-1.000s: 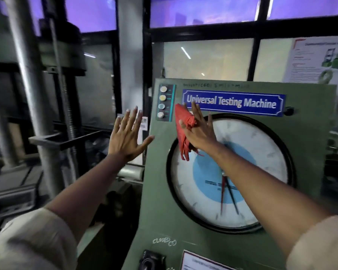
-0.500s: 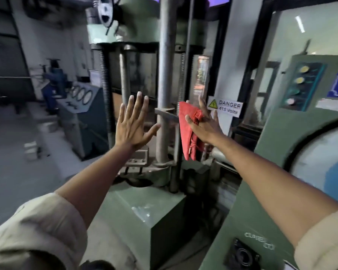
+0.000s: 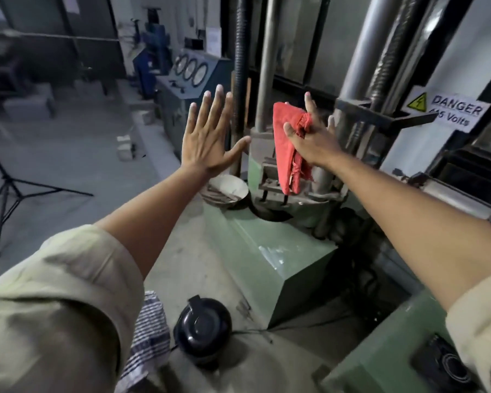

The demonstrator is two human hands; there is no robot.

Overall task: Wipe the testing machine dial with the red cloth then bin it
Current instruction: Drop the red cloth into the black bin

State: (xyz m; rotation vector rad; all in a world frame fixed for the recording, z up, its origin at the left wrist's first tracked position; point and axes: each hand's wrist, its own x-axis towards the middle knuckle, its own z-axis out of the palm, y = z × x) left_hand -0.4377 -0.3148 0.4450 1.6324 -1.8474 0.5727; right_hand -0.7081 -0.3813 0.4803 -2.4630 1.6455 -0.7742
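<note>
My right hand [image 3: 313, 140] is stretched out in front of me and grips the red cloth [image 3: 288, 154] between thumb and fingers, the cloth hanging down below the hand. To its left my left hand [image 3: 210, 137] is raised with flat palm and spread fingers, holding nothing. Both hands hover in the air in front of the steel columns [image 3: 267, 61] of the testing machine. The dial is out of view; only the corner of the green console [image 3: 380, 361] shows at lower right.
A green machine base [image 3: 272, 259] lies below the hands, with a round bowl [image 3: 227, 191] on it. A black round lidded container [image 3: 203, 330] stands on the floor near my feet. A tripod [image 3: 9, 188] is at left, a danger sign [image 3: 448, 112] at right, gauge panels [image 3: 192, 69] behind.
My view has swung left and downward, away from the dial to the machine frame and floor. Both hands kept their pose, the right still holding the cloth.
</note>
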